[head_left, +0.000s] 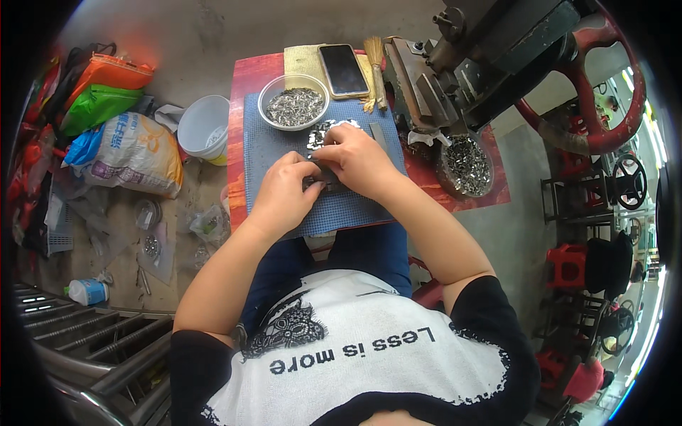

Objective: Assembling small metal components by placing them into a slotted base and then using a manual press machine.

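Note:
My left hand (285,192) is closed over the blue textured mat (256,156), its thumb and fingers bent around a small dark piece that I cannot make out. Beside it, my right hand (357,162) pinches with thumb and fingertips close to the left fingers; whatever it holds is too small to name. Small shiny metal pieces (317,136) lie spread just beyond my fingertips. A clear round bowl (264,113) full of small metal pins (295,106) stands behind them. A flat grey metal bar (378,135) lies to the right of my right hand.
A phone (344,69) and a straw brush (375,67) lie at the back. At the right stands a machine press (490,64) with a red handwheel (582,135), near a second container of metal pieces (465,165). A white bucket (202,128) and stuffed bags (128,153) are at the left.

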Tool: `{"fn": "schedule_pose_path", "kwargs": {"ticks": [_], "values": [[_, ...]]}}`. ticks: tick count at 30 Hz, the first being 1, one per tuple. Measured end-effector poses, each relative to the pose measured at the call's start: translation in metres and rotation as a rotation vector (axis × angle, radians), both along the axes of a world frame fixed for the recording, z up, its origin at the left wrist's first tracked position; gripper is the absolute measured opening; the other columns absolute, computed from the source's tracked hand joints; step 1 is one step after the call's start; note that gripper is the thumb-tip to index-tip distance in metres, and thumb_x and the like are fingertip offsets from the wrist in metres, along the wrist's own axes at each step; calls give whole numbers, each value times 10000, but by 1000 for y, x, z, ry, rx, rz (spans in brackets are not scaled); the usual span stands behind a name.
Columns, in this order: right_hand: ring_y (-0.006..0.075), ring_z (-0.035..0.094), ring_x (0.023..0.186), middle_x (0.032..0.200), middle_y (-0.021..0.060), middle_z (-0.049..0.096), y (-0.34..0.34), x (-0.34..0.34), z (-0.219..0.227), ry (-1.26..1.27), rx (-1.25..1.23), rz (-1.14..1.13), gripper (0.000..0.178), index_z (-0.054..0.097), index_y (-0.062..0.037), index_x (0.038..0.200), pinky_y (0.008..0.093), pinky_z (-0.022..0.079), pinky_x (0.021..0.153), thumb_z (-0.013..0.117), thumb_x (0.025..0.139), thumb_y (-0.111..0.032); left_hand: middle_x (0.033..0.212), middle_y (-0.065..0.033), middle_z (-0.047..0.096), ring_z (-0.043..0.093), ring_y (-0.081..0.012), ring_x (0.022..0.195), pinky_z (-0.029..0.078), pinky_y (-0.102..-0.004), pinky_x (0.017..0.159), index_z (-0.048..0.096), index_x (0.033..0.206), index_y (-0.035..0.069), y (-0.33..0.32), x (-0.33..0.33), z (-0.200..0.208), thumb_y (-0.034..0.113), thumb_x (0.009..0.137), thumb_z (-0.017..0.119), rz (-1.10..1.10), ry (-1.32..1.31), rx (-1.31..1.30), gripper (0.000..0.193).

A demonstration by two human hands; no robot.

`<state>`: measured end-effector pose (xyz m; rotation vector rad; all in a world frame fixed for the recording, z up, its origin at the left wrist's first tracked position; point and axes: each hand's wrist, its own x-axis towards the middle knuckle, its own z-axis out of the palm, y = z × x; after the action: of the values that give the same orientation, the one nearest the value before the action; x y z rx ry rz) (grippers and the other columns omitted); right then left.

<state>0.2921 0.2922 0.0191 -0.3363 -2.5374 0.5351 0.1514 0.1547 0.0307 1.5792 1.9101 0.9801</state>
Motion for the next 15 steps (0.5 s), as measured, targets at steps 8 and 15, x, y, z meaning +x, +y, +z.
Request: {"fn": "schedule_pose_path", "kwargs": {"ticks": [8, 15], "values": [[327, 573, 987, 964, 139, 585, 2, 9, 4, -149, 68, -8, 143, 675, -30, 921, 414, 490, 848, 732, 796, -69, 871, -146, 656, 650, -335, 798, 513, -416, 736, 748, 900, 33, 12, -17, -14, 124, 828, 744, 197, 10, 176, 116], [322, 590, 951, 955, 128, 595, -7, 31, 23, -161, -230, 113, 119, 667, -18, 913, 404, 501, 833, 712, 819, -75, 922, -124, 651, 651, -328, 901, 513, -431, 792, 728, 891, 45, 25, -15, -18, 141, 838, 733, 202, 137, 54, 110]]}}
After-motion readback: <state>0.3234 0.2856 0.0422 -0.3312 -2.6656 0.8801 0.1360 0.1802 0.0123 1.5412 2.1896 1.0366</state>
